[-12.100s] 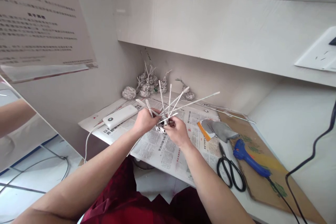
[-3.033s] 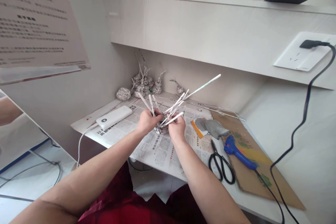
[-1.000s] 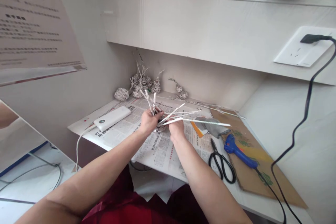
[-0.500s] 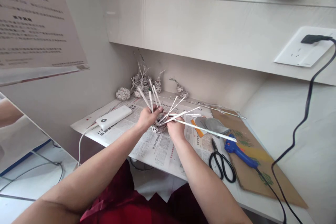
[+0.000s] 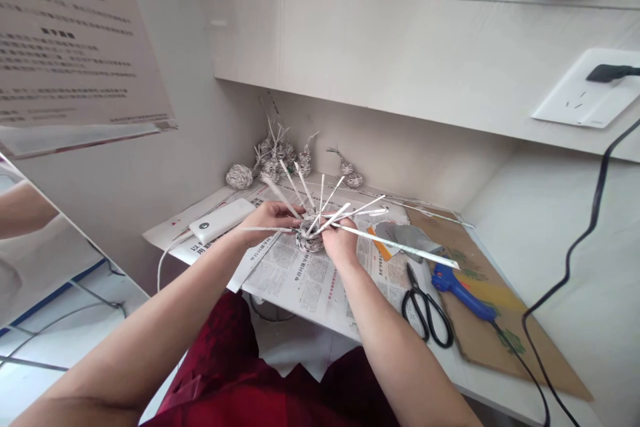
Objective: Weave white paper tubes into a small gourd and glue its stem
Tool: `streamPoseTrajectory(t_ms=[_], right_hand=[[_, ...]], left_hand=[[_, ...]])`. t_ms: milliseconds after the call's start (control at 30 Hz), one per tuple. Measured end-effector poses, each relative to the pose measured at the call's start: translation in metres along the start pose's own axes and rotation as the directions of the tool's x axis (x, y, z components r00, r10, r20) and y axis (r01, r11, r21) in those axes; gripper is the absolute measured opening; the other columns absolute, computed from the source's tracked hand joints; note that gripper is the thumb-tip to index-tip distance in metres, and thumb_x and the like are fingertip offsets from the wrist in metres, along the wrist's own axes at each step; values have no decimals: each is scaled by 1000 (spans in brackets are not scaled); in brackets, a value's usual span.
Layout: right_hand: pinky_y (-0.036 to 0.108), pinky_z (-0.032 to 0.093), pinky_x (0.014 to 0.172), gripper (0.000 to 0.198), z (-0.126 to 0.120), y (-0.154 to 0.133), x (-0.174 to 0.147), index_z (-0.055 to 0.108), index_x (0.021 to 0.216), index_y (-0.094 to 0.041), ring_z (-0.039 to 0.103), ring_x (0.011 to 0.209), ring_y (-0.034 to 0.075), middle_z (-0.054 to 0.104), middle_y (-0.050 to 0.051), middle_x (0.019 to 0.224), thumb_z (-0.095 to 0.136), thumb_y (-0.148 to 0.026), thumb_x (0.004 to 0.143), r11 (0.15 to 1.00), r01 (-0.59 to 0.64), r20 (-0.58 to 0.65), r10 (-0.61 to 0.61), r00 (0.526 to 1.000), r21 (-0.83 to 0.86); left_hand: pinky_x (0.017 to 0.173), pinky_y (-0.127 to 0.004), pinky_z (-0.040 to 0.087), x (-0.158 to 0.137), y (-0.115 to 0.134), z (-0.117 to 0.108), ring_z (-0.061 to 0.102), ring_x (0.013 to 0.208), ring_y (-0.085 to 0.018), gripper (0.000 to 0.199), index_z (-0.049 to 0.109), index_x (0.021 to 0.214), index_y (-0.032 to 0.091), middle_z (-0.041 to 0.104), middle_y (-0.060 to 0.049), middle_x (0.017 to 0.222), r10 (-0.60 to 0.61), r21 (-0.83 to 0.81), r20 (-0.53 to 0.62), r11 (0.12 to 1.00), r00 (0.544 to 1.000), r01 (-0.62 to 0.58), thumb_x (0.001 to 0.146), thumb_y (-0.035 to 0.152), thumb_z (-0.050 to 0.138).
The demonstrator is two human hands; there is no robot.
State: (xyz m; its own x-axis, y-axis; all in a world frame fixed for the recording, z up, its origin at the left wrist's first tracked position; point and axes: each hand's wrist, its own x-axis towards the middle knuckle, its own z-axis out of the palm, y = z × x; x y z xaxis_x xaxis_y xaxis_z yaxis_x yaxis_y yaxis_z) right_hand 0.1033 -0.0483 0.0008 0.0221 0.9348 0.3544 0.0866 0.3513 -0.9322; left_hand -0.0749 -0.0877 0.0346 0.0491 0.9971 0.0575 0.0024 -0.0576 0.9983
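A small round piece woven from rolled newspaper strips (image 5: 309, 242) stands over the newspaper sheets, with several pale paper strips fanning up and outward from its rim. My right hand (image 5: 341, 241) grips its right side, and one long strip (image 5: 405, 247) runs from there to the right. At the left rim, my left hand (image 5: 274, 217) has its fingers closed by the base of a strip; the exact pinch is partly hidden. Another strip (image 5: 265, 229) points left, just under that hand.
Several woven gourd-like pieces (image 5: 273, 157) stand in the back corner. A white power bank (image 5: 220, 219) with a cable lies left. On the right are black-handled scissors (image 5: 427, 310), a blue glue gun (image 5: 463, 293), a cardboard sheet (image 5: 520, 347) and a grey packet (image 5: 413, 240).
My left hand has moved left and its wrist has dropped. One strip now points left from the rim, and the upright strips are spread wider. My right hand keeps its grip.
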Motion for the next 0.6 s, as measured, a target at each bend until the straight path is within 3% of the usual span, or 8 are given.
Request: streamPoseTrajectory(t_ms=[100, 200, 367, 467, 600], right_hand=[[30, 51, 68, 15, 1, 4, -1, 70, 76, -18, 68, 73, 22, 73, 5, 75, 67, -33, 72, 1000, 3, 8, -3, 1000, -14], [29, 51, 65, 16, 3, 4, -2, 69, 77, -18, 67, 71, 21, 73, 5, 76, 67, -33, 71, 999, -18, 29, 17, 999, 37], [27, 50, 61, 14, 3, -1, -4, 69, 76, -18, 67, 64, 19, 72, 2, 70, 68, -31, 68, 997, -41, 56, 37, 998, 67], [26, 51, 62, 15, 3, -1, -5, 69, 76, -18, 68, 67, 19, 73, 3, 73, 69, -30, 66, 995, -48, 96, 40, 995, 83], [27, 51, 63, 13, 3, 2, -3, 68, 73, -19, 68, 69, 20, 73, 3, 72, 68, -30, 67, 999, -16, 53, 13, 999, 43]], left_hand=[[62, -34, 56, 6, -2, 7, 67, 65, -21, 39, 77, 86, 16, 73, -8, 75, -34, 77, -79, 996, 996, 40, 52, 33, 85], [55, -29, 53, 9, 3, 12, 64, 58, -19, 30, 77, 81, 16, 71, -5, 68, 13, 273, -127, 962, 992, 22, 56, 33, 80], [51, -24, 40, 11, 16, 23, 58, 53, -15, 11, 74, 67, 19, 64, 0, 53, 193, 726, -173, 688, 966, -8, 65, 27, 66], [55, -24, 38, 11, 18, 32, 58, 59, -16, 11, 70, 65, 18, 65, -1, 59, 264, 839, -180, 544, 947, 8, 63, 21, 60], [60, -26, 38, 12, 14, 37, 57, 64, -17, 15, 67, 69, 18, 65, -3, 67, 376, 900, -80, 425, 923, -95, 64, 16, 54]])
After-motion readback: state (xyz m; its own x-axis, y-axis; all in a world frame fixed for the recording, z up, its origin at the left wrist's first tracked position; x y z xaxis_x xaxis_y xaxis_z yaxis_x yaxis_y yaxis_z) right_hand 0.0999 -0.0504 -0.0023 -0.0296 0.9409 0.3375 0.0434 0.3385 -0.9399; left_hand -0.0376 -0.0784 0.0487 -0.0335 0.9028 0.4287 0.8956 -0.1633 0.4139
